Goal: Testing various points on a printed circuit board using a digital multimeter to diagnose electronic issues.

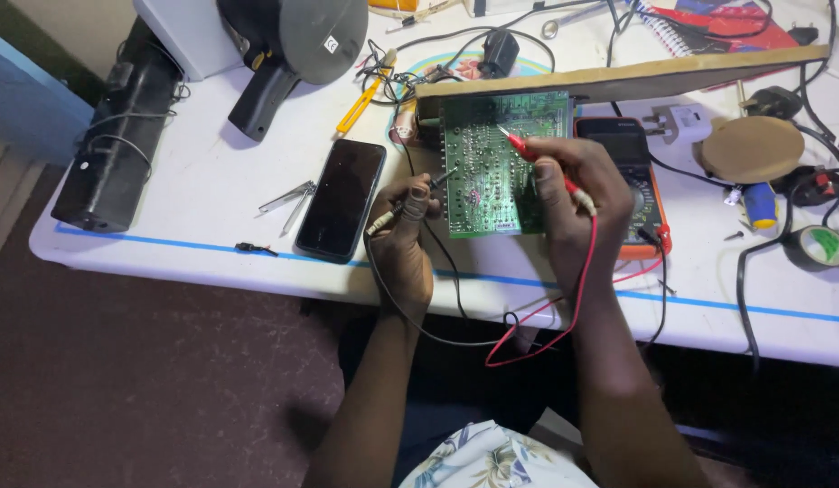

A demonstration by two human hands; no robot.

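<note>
one person in view, seen from the head camera looking down. both forearms are bare from the elbow region to the wrist; no sleeves reach them. no watch, bracelet or band shows on either wrist. the left hand (403,237) is bare, no glove, no ring visible. the right hand (573,194) is likewise bare, no glove, no ring visible. fingernails are short and unpainted where they show. at the lower edge of the frame, between the arms, a piece of light garment (487,459) shows: whitish cloth printed with a leaf or flower pattern in blue-grey and muted green. dark clothing lies beneath it, detail too dim to tell.
</note>
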